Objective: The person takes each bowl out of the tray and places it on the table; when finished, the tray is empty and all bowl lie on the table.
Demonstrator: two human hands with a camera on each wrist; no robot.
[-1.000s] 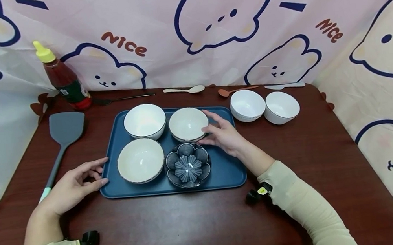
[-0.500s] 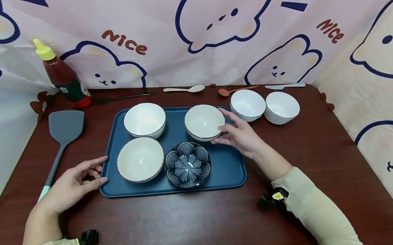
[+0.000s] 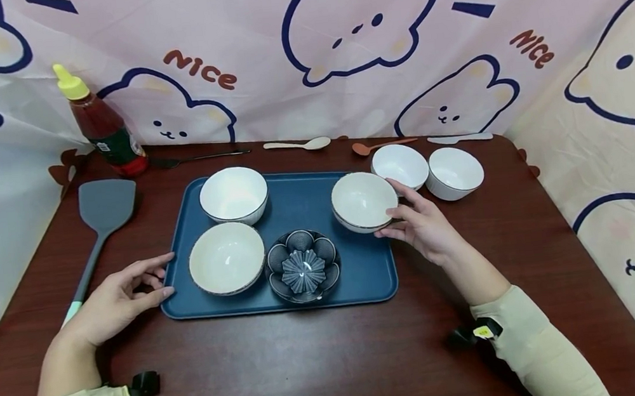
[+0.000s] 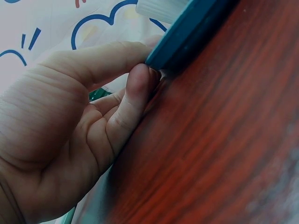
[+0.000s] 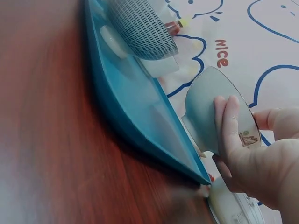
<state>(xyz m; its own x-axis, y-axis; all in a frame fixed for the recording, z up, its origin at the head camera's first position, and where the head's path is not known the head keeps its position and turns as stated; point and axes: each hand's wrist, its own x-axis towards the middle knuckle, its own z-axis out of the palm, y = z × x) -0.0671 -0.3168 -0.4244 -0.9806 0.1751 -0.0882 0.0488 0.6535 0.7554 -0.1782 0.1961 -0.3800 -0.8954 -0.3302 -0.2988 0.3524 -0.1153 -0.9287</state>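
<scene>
In our right grip (image 3: 420, 223): grasped bowl (image 3: 360, 200), mouth up, partly finger-hidden.
In our left grip (image 3: 123, 299): pinched tray (image 3: 365, 276), long axis rightward.

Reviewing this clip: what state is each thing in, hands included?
Gripped bowl: facing up, empty
Right hand: gripping that bowl
Tray: flat, bearing bowls
Left hand: touching the tray
Dark bowl: facing up, empty
Other bowls: facing up, empty
Sauce bottle: standing, capped
Spatula: lying
White spoon: lying
Brown spoon: lying
Knife: lying
Black utensil: lying

The right hand (image 3: 427, 232) grips a cream bowl (image 3: 362, 200) over the blue tray (image 3: 301, 203); the left hand (image 3: 115, 303) touches the tray's left edge.
</scene>
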